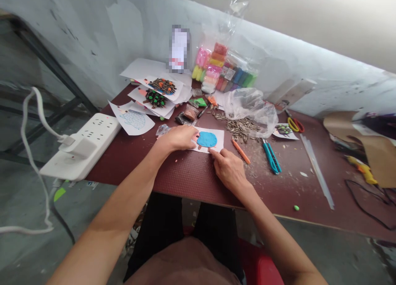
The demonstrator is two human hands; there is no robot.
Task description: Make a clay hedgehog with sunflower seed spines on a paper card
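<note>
A small white paper (219, 134) lies near the table's front edge, bearing a blue clay oval (207, 139) with pinkish and brown bits at its left and below. My left hand (182, 137) closes over the paper's left end, its thumb beside the clay; most of its fingertips are hidden. At the paper's lower edge, the index fingertip of my right hand (229, 166) touches a small brown bit, with the other fingers curled in. An orange stick-shaped tool (241, 151) and a teal box cutter (271, 157) lie to the right.
Sunflower seeds (243, 127) spill beside a clear plastic bag (252, 111). Behind stand packs of coloured clay (213, 68). Seed-covered pictures (162, 87) are stacked left, near a white power strip (82, 147). Scissors (295, 124), clear sticks (318, 171) and a yellow glue gun (363, 169) lie right.
</note>
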